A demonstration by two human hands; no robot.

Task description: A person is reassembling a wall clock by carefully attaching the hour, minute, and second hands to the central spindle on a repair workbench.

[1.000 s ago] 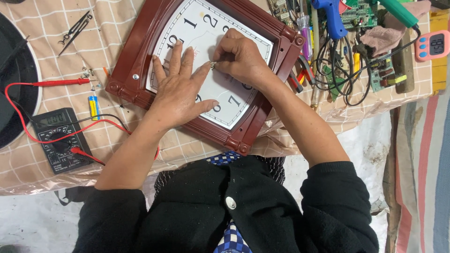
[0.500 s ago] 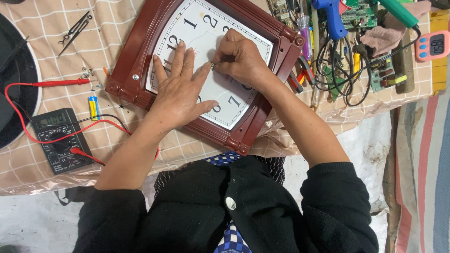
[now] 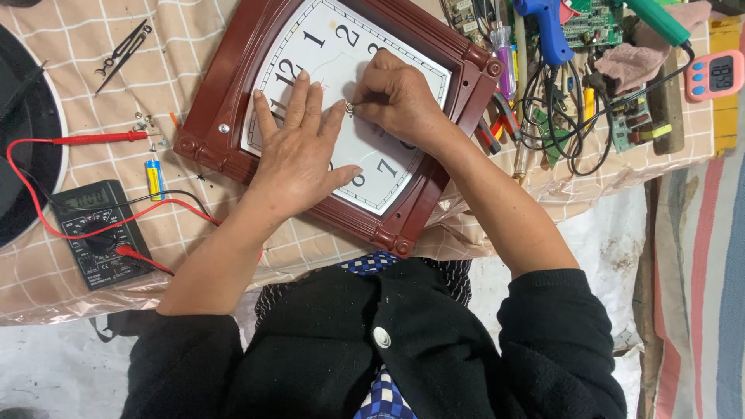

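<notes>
Here, the left hand [image 3: 299, 151] lies flat and open on the white dial of the wall clock [image 3: 233, 128], steadying it. The right hand [image 3: 400, 97], fingertips pinched shut on a small metal fitting [image 3: 350, 108] at the dial's centre, should turn gently and squarely.

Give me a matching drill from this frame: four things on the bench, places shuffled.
Things:
1. left hand
2. multimeter
3. small battery
4. pink timer

Places:
A. far right edge of the table
B. flat on the clock face
C. between the multimeter and the clock frame
D. left part of the table, red leads attached

Pairs: 1-B, 2-D, 3-C, 4-A
</notes>
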